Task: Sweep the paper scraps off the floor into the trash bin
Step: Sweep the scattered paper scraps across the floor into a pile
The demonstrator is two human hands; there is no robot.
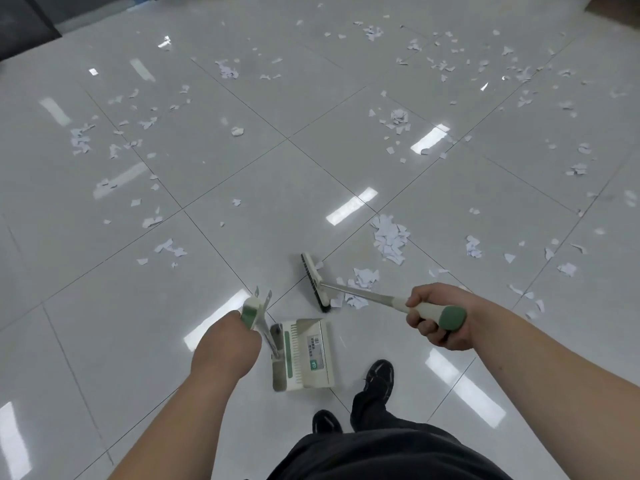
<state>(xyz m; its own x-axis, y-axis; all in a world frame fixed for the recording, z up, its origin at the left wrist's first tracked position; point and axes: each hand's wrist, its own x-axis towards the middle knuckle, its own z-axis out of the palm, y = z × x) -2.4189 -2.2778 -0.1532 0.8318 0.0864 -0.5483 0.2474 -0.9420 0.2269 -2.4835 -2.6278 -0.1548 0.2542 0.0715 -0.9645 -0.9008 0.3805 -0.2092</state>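
I am looking down through the head camera at a glossy pale grey tiled floor (263, 188) with thin dark grout lines. My left hand (225, 344) is curling tightly around the green-and-cream grip of a cream plastic and metal dustpan (304, 355), which is sitting on the tile just ahead of my feet. My right hand (438, 317) is gripping the green-capped cream handle of a broom with a thin metal shaft and a long black-bristled head (314, 282). The broom head is resting on the floor beyond the dustpan, apart from it, with a strip of bare tile between them. Torn white paper scraps (362, 282) are lying just beside the right side of the broom head and under its shaft, and a thicker heap (389, 239) is lying a little farther out. Smaller scraps are spreading across the far left, the far middle and the whole right side of the floor. The tiles straight ahead in the centre are carrying only a few pieces, leaving the most open room there. A dark mat or low block (24, 22) is closing off the far left corner. My black shoes (379, 375) are standing to the right of the dustpan and behind it.
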